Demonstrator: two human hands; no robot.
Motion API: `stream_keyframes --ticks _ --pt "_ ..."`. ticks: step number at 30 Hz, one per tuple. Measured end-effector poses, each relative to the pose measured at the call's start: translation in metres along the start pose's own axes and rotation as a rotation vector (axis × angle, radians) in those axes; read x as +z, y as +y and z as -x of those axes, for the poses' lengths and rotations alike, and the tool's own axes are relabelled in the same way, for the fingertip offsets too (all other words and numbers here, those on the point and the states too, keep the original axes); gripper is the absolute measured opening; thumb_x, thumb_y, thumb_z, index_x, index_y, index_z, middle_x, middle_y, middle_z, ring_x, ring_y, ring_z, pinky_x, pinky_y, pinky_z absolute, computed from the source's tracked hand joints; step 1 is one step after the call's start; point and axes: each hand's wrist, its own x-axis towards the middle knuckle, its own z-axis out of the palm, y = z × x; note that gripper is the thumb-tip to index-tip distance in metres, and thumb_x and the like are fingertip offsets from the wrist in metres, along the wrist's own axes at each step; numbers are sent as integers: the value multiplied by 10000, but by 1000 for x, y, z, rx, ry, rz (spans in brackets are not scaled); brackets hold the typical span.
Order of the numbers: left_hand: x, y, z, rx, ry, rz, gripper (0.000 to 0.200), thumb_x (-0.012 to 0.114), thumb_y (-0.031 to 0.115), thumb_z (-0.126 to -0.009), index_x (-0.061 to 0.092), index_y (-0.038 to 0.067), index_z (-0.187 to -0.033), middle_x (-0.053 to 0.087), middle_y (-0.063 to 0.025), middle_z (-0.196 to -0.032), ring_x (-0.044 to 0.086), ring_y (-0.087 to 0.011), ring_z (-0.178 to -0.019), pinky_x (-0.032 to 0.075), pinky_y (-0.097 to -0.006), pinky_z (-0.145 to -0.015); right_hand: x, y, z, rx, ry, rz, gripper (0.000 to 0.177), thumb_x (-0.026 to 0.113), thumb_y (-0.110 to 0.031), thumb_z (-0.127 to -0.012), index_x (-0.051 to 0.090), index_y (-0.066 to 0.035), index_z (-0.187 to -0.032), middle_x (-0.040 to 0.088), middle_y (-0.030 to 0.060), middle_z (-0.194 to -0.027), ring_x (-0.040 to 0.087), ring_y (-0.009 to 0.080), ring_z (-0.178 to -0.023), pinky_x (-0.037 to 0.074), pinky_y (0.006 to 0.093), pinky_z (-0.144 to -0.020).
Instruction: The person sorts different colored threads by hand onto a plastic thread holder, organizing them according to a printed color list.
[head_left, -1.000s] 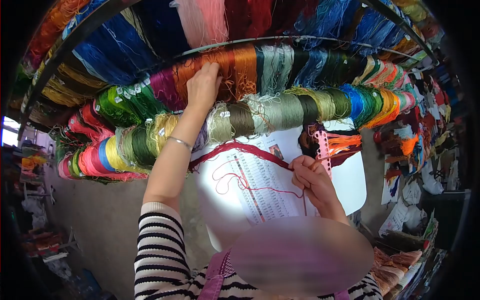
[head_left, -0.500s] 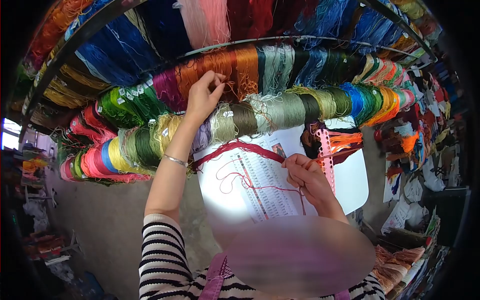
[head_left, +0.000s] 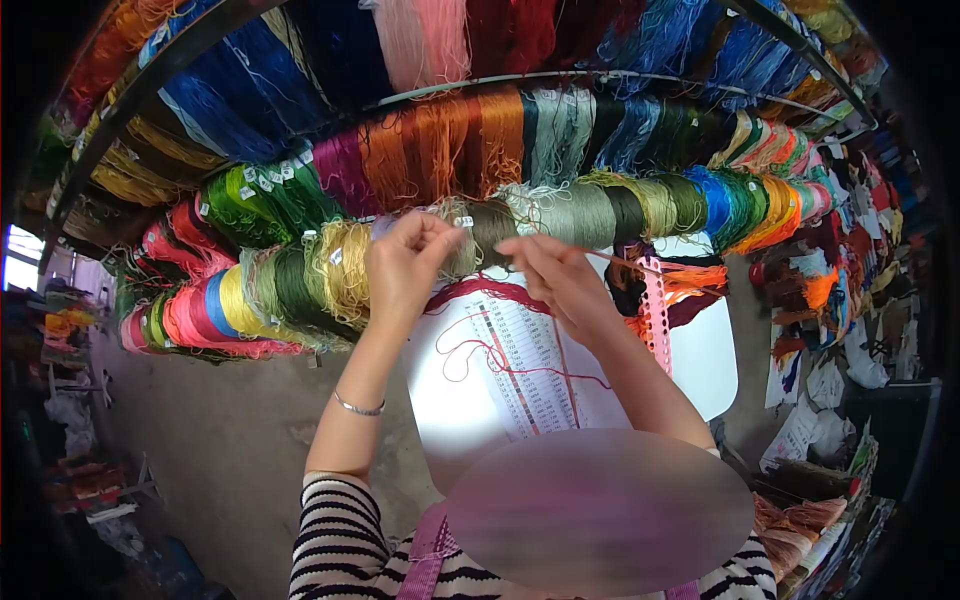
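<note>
My left hand [head_left: 408,262] is closed in a pinch in front of the pale thread skeins; whatever its fingertips hold is too fine to make out. Facing it, my right hand [head_left: 562,285] is pinched around a thin orange-brown thread [head_left: 622,262] that runs off to the right. Below the hands a crimson skein [head_left: 478,292] lies across a printed chart [head_left: 520,385], partly hidden by my right hand. One loose red strand [head_left: 462,352] curls over the paper. Beside it, a pink card with holes [head_left: 655,310] carries orange and dark threads [head_left: 695,275].
A roll of grey-green skeins [head_left: 580,218] crosses in front of me. Behind it hang orange-brown skeins [head_left: 440,145], with blue ones [head_left: 235,95] on a curved rail above. A white board [head_left: 710,370] lies under the paper. More thread bundles [head_left: 800,520] sit at lower right.
My left hand has come down and towards me from the orange-brown skeins. My right hand has moved up and left off the chart, so both hands are now close together.
</note>
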Motion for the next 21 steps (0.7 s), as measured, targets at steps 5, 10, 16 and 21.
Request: stream_keyframes --ticks 5,10,16,21 --pt "4 10 28 103 4 -38 131 744 107 -751 655 12 -758 632 -61 -646 581 -107 -568 458 -249 -534 22 6 -32 -90 -7 33 307 497 -209 -971 575 5 -1177 521 -25 -835 349 16 -624 304 155 -548" --pt "8 9 30 181 -11 -61 111 741 86 -739 657 14 -757 628 -74 -655 589 -153 -571 463 -270 -534 20 9 -36 -71 -122 -39 238 549 -162 -941 576 21 -1091 605 54 -981 556 88 -912 449 216 -788" --pt "15 18 20 276 -61 -147 119 734 69 -766 664 -12 -816 635 -45 -706 573 -91 -615 460 -229 -559 0 9 -25 -24 -165 -521 209 524 -154 -950 537 6 -1084 592 100 -1060 575 173 -1012 446 316 -923" --pt "29 32 32 465 -69 -197 100 736 90 -725 660 32 -753 618 -78 -678 565 -218 -597 447 -316 -559 -4 7 -16 72 -186 -439 245 565 -128 -924 523 12 -1121 585 123 -1074 580 184 -1019 465 306 -895"
